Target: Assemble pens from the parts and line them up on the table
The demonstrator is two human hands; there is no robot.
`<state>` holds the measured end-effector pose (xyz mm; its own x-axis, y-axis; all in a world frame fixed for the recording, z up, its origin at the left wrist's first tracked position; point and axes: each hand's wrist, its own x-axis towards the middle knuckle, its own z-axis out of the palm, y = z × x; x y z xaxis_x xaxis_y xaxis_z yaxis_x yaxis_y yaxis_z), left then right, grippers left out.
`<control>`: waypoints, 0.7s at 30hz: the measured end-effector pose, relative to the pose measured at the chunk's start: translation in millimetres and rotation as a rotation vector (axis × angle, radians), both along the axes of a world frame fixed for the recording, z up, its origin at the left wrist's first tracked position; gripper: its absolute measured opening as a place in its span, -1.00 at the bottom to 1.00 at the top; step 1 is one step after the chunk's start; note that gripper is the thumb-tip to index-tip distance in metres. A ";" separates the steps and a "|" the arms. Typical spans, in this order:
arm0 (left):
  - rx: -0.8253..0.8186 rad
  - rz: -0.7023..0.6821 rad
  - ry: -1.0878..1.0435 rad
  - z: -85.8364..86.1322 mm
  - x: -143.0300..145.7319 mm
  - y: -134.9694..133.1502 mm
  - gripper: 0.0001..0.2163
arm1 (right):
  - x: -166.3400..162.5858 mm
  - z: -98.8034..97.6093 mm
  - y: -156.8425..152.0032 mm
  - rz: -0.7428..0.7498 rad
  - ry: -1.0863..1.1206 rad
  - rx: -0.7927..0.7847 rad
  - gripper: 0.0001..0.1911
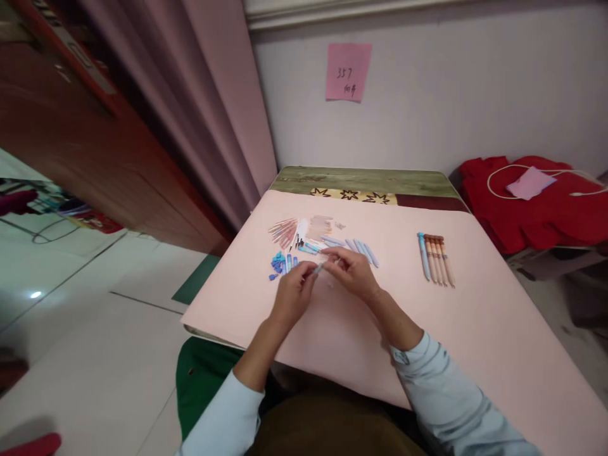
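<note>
My left hand (295,289) is closed in a pinch on a small pale pen part (318,268), near the middle of the table. The fingers of my right hand (351,271) are also pinched together, right beside that part; what lies between them is too small to make out. Just beyond my fingertips lie bright blue pen pieces (310,248) and pale lilac pen barrels (361,249). Left of my left hand is a heap of small blue caps (277,263). Farther back rest pinkish-brown sticks (284,232), several small black tips (299,241) and clear thin tubes (320,227).
Several whole pens (439,259), one blue and the others brown-topped, lie in a row on the right of the pink-covered table (475,342). A red cloth (546,215) with a white cable is beyond the right edge. A wall stands behind, a curtain (213,95) at left.
</note>
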<state>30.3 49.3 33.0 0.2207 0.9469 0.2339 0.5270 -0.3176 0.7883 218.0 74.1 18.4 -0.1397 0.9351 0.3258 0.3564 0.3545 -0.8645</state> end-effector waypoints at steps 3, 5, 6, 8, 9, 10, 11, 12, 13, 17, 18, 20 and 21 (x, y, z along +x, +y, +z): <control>-0.105 0.008 -0.249 -6.4 3.1 -16.7 -0.84 | -18.4 -0.7 -16.0 0.064 0.002 0.028 -0.71; -0.214 0.024 -0.419 -7.4 2.3 -22.9 -0.84 | -26.8 -2.9 -26.3 0.037 0.111 -0.025 -0.73; -0.270 0.033 -0.509 -7.5 1.7 -25.2 -0.84 | -29.9 -4.0 -31.2 0.028 0.189 -0.077 -0.72; -0.377 0.061 -0.725 -8.3 1.5 -29.4 -0.81 | -35.2 -6.0 -40.9 0.010 0.356 -0.193 -0.70; -0.429 0.080 -0.849 -9.4 2.4 -31.7 -0.79 | -38.0 -6.7 -45.9 -0.012 0.438 -0.236 -0.68; -0.482 0.099 -0.977 -11.2 4.2 -34.2 -0.75 | -41.0 -7.4 -51.3 -0.040 0.508 -0.261 -0.68; -0.537 0.110 -1.097 -13.6 6.7 -37.0 -0.72 | -44.5 -8.1 -56.9 -0.076 0.563 -0.270 -0.67; -0.591 0.115 -1.199 -16.5 9.6 -40.1 -0.70 | -48.2 -8.9 -62.9 -0.113 0.600 -0.268 -0.67; -0.639 0.115 -1.277 -19.6 12.6 -43.2 -0.69 | -52.1 -9.8 -69.1 -0.147 0.613 -0.259 -0.67; -0.718 0.117 -1.409 -27.7 14.8 -50.9 -0.70 | -61.3 -11.8 -90.1 -0.219 0.448 -0.196 -0.73; -0.707 0.116 -1.416 -27.6 10.8 -50.3 -0.72 | -60.5 -11.0 -92.5 -0.215 0.371 -0.170 -0.73; -0.655 0.120 -1.439 -24.9 -3.4 -45.5 -0.77 | -54.5 -7.7 -91.7 -0.223 0.230 -0.114 -0.73; -0.625 0.125 -1.460 -22.9 -12.8 -41.7 -0.80 | -50.2 -5.3 -88.4 -0.245 0.167 -0.092 -0.73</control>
<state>17.5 7.6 10.2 0.0818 0.9648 -0.2498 -0.7675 0.2209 0.6018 167.9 -14.4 13.1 0.1421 0.9609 0.2377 0.2717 0.1930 -0.9428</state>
